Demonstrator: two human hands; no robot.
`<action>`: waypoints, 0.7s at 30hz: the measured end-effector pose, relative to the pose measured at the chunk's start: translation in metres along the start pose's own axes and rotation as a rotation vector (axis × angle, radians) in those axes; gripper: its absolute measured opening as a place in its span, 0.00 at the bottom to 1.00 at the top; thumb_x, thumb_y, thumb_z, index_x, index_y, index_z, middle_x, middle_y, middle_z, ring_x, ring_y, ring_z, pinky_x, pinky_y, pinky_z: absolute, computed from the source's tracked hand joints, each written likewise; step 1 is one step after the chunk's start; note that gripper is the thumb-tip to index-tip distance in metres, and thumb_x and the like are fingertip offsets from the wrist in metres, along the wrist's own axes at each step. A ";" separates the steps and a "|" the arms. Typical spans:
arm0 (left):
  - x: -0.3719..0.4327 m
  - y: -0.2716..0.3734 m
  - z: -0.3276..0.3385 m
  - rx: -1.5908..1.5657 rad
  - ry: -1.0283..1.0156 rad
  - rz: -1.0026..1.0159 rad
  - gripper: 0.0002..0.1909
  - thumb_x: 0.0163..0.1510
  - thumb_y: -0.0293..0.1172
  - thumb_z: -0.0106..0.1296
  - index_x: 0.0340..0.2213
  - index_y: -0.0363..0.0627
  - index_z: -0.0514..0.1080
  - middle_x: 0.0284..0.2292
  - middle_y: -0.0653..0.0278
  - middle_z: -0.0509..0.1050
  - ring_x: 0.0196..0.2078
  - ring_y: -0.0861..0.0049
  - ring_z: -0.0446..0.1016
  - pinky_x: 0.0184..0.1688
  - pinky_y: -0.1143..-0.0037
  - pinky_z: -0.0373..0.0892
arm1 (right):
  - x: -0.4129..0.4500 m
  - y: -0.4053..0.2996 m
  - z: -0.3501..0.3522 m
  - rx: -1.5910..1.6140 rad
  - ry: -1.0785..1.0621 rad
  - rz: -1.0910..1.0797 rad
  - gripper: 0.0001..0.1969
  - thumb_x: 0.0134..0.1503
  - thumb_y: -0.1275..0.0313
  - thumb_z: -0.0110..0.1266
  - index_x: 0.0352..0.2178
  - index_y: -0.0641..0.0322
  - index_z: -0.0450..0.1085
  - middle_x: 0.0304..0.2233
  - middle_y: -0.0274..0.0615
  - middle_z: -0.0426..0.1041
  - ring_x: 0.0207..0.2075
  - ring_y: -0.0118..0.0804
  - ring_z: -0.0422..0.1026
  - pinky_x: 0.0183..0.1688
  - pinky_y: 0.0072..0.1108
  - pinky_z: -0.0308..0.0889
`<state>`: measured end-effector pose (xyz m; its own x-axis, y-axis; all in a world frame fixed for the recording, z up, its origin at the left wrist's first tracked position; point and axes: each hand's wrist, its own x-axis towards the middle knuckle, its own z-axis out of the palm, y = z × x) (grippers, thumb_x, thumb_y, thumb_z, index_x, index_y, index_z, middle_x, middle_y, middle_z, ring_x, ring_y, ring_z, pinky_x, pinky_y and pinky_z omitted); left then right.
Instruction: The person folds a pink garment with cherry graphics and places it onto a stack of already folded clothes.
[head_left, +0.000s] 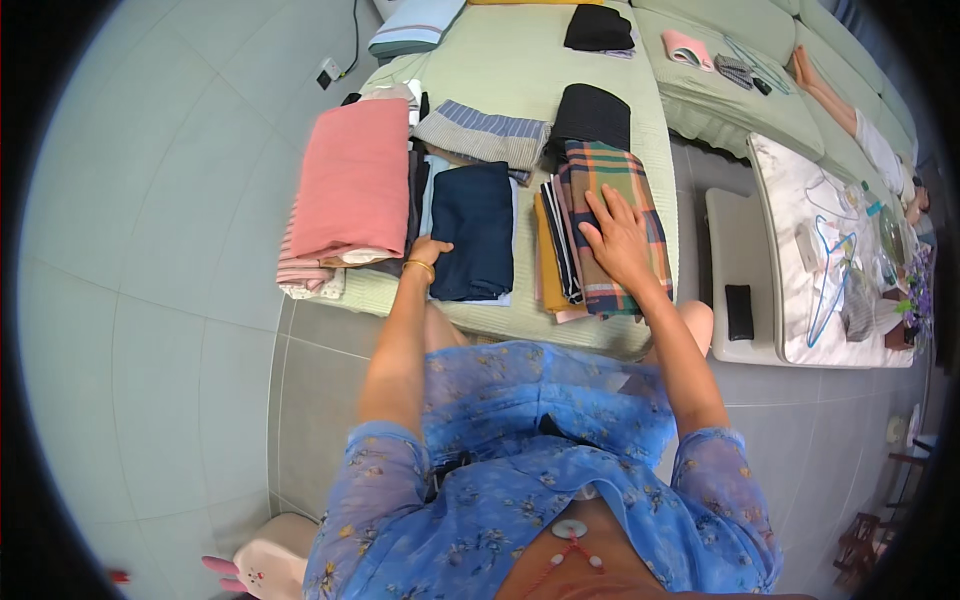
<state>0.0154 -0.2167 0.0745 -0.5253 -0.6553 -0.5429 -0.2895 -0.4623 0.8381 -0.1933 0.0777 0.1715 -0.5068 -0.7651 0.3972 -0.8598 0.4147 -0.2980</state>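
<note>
My right hand (619, 232) lies with spread fingers on a folded plaid cloth (615, 277), at the top of a stack of folded cloths on the right. My left hand (431, 251) rests at the left edge of a folded dark navy cloth (474, 225), its thumb over that edge; its other fingers are partly hidden. Left of it stands a tall stack with a folded pink cloth (352, 176) on top. Behind the navy cloth lies a striped grey and blue cloth (487, 135). A folded black cloth (592, 116) lies behind the plaid one.
The green sofa cover (510, 60) bears the stacks. At its far end are a black folded cloth (598, 28) and a blue-white pillow (416, 22). Right stands a marble-topped table (795, 300) with a blue hanger (825, 300). Another person's legs (832, 101) rest on the sofa.
</note>
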 end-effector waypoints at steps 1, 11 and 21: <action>0.002 -0.001 -0.001 -0.006 0.010 0.002 0.18 0.41 0.16 0.50 0.39 0.32 0.69 0.35 0.52 0.73 0.36 0.62 0.73 0.41 0.68 0.68 | 0.000 -0.001 0.000 0.005 -0.002 -0.010 0.24 0.56 0.59 0.43 0.53 0.55 0.59 0.57 0.49 0.54 0.58 0.45 0.52 0.56 0.39 0.46; -0.061 0.002 0.091 1.408 0.297 0.848 0.33 0.50 0.45 0.48 0.55 0.50 0.53 0.58 0.49 0.48 0.61 0.53 0.44 0.54 0.47 0.47 | 0.011 0.005 -0.012 0.054 -0.082 -0.011 0.24 0.54 0.61 0.48 0.51 0.58 0.60 0.54 0.53 0.57 0.57 0.49 0.55 0.55 0.41 0.48; -0.052 -0.023 0.078 1.432 0.129 0.620 0.30 0.56 0.53 0.35 0.57 0.55 0.52 0.60 0.56 0.44 0.62 0.55 0.41 0.55 0.45 0.43 | 0.037 0.009 0.023 -0.048 -0.073 -0.045 0.27 0.54 0.60 0.46 0.55 0.52 0.55 0.59 0.47 0.50 0.61 0.44 0.47 0.57 0.47 0.44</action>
<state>-0.0135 -0.1253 0.0880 -0.7985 -0.6002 -0.0455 -0.5926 0.7707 0.2343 -0.2184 0.0414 0.1638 -0.4634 -0.8164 0.3445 -0.8843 0.4012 -0.2388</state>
